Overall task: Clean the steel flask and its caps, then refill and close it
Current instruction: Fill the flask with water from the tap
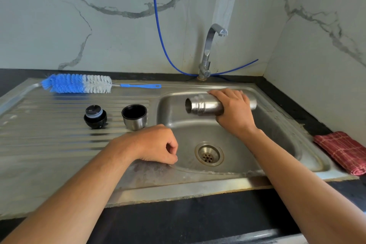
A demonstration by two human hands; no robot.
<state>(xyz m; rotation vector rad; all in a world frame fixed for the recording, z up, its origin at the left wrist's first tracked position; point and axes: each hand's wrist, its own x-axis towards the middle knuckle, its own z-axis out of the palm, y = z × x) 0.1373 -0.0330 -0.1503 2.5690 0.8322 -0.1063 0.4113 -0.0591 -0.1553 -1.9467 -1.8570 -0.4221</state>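
- My right hand (pixel 233 111) grips the steel flask (pixel 206 106), held sideways over the sink (pixel 277 125), mouth open to the left.
- My left hand (pixel 156 144), loosely curled and holding nothing, rests on the sink's rim.
- The stopper (pixel 95 116) and cup cap (pixel 134 117) stand on the drainboard (pixel 49 125).

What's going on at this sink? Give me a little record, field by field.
flask: steel flask open, held sideways over the sink basin, mouth pointing left
right hand: right hand grips the flask body
left hand: left hand loosely curled, holding nothing, at the basin's edge
caps: stopper and cup cap on the drainboard
brush: bottle brush lying behind them
tap: faucet, no water visible
cloth: red cloth at right
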